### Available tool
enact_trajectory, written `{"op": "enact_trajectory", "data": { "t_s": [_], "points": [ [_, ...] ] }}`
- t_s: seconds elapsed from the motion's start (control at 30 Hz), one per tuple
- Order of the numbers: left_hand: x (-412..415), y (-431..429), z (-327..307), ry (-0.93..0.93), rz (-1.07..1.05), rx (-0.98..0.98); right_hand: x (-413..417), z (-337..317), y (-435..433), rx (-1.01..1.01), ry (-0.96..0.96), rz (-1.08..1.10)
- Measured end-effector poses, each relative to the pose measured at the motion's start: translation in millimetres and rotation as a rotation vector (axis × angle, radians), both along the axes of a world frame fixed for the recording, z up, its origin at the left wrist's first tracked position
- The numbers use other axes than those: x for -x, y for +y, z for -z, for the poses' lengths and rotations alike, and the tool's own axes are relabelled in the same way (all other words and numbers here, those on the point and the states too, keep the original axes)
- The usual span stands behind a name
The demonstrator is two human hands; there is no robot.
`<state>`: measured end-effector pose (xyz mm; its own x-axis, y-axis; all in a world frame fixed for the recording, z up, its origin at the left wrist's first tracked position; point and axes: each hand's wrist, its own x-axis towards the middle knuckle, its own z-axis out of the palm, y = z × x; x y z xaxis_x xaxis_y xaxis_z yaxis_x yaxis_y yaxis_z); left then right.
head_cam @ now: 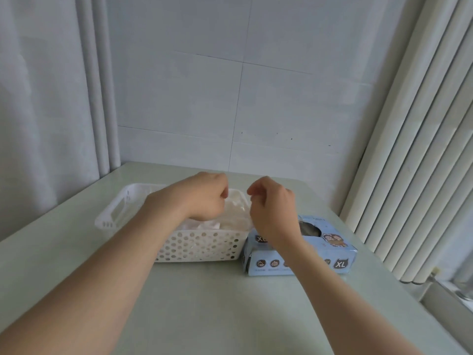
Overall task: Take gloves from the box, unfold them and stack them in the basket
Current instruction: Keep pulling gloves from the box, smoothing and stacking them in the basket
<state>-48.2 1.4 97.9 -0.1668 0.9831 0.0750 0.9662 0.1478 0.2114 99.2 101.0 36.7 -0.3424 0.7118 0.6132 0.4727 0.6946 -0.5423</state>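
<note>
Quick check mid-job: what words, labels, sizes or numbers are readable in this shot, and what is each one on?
"XL": front face of the glove box, in a dark cat-head badge at its right end.
"XL": top of the same box, near its left corner.
Captions by the round icons along the box front: too small to read.
Print beside the cartoon on the box top: blurred.
Basket and table: no text visible.
</note>
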Motion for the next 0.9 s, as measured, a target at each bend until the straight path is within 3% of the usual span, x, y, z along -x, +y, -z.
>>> {"op": "enact_trajectory", "data": {
  "t_s": [0.1,0.2,0.37,0.5,0.6,0.7,0.9],
  "points": [
    [-28,9,15,-0.027,0.153,-0.205,-27,5,12,0.084,-0.033,0.116],
    [-48,23,39,0.082,0.27,-0.279,-51,14,22,0.125,-0.156,0.232],
    [-62,31,69,0.309,0.259,-0.195,-78,26,33,0.075,-0.303,0.321],
    [-63,32,78,0.31,0.227,-0.144,-91,21,32,-0.041,-0.652,0.51],
    [-64,33,78,0.292,0.215,-0.133,-90,15,29,-0.023,-0.796,0.538],
    [-65,33,78,0.31,0.204,-0.121,-85,17,34,0.096,-0.814,0.491],
    [-65,34,78,0.317,0.202,-0.111,-84,22,47,0.3,-0.628,0.444]
  ]
}}
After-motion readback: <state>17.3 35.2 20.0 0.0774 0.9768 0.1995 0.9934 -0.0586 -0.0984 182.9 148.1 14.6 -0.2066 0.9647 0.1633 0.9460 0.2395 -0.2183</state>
